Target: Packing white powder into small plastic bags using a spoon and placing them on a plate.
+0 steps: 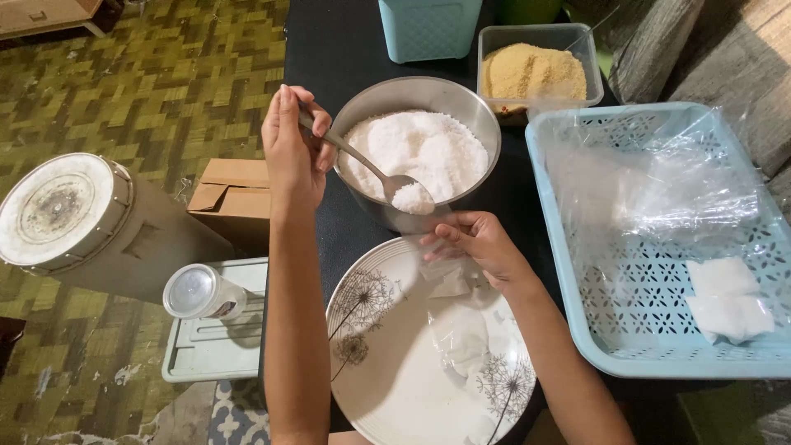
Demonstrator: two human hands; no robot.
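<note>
Head view looked down on a dark table where the left hand point(294, 152) had its fingers closed around the handle of a metal spoon point(375, 169), whose bowl carried a heap of white grains over the near rim of a steel bowl point(470, 115) filled with the same white grains. The right hand point(478, 243), just below the spoon, pinched the mouth of a small clear plastic bag point(449, 280) between curled fingers and thumb, holding it over a white plate point(387, 371) printed with dandelion figures; more clear bags lay on that plate. Behind the steel bowl sat a clear tub of brown sugar point(534, 72) and a teal container point(428, 29). To the right stood a light blue basket point(568, 272) holding loose clear plastic point(659, 181) and two filled white packets point(727, 298). On the left, beside the table, were a cardboard box point(235, 198), a large grey drum point(74, 218) and a small jar point(198, 292) on a pale tray point(218, 346).
</note>
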